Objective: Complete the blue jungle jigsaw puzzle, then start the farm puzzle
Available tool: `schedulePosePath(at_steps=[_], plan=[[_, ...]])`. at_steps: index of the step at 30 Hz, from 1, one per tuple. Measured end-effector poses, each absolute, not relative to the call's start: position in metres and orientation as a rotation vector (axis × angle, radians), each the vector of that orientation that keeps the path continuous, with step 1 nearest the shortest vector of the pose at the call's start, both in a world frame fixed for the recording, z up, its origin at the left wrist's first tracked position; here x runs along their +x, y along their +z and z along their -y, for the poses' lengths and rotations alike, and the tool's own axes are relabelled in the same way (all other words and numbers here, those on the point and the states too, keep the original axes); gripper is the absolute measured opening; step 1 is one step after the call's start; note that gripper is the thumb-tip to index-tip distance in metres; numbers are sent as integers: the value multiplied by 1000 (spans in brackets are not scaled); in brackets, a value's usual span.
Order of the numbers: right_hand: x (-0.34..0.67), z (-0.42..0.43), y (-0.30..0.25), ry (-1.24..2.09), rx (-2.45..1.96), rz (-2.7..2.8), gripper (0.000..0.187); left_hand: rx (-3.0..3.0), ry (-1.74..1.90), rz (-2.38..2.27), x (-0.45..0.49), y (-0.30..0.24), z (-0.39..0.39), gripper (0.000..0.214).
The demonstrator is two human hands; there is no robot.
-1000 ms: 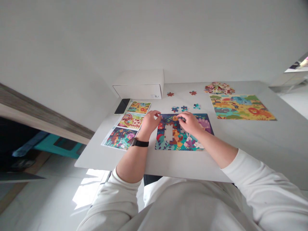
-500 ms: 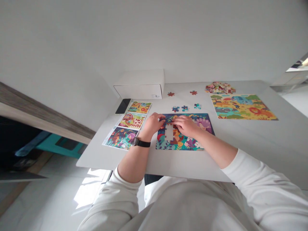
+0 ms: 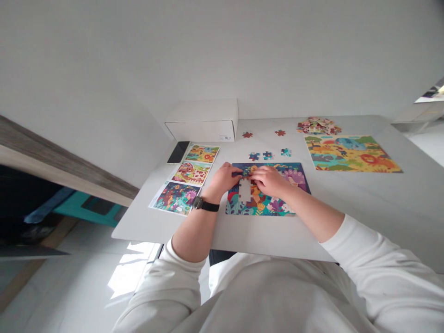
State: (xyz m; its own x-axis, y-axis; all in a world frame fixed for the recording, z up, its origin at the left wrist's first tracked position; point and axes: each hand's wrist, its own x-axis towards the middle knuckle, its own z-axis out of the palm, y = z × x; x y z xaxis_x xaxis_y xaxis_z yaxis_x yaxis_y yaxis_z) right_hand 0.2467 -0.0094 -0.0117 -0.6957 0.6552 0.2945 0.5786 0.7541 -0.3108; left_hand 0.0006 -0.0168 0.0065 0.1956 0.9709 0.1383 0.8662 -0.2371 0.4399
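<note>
A colourful jigsaw puzzle [image 3: 270, 203], dark blue along its top, lies on the table in front of me. Its left half has an upright gap showing the white surface below. Above that gap, my left hand [image 3: 225, 178], with a black watch on the wrist, has its fingers bent onto a puzzle piece [image 3: 246, 175]. From the other side my right hand [image 3: 268, 179] pinches at the same piece, its fingers close together. The fingertips hide most of the piece. Beyond the puzzle's top edge lie three loose pieces: two dark blue [image 3: 254, 156] and one turquoise [image 3: 286, 152].
Three picture sheets [image 3: 190, 172] and a phone [image 3: 178, 152] lie to the left. A white box [image 3: 201, 129] stands by the wall. Two reddish pieces [image 3: 280, 132], a piece pile [image 3: 319, 125] and an assembled animal puzzle [image 3: 350, 155] lie farther back and right.
My left fingers have shifted slightly right, closer to my right fingertips over the piece. My right hand stays nearly in place. The whole view has moved a little.
</note>
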Motion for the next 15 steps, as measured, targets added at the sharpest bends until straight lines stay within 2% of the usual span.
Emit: schedulePosePath(at_steps=[15], plan=[[248,13,-8,240,-986,2485,47,2203,646,-1763,-4,6,13,28]])
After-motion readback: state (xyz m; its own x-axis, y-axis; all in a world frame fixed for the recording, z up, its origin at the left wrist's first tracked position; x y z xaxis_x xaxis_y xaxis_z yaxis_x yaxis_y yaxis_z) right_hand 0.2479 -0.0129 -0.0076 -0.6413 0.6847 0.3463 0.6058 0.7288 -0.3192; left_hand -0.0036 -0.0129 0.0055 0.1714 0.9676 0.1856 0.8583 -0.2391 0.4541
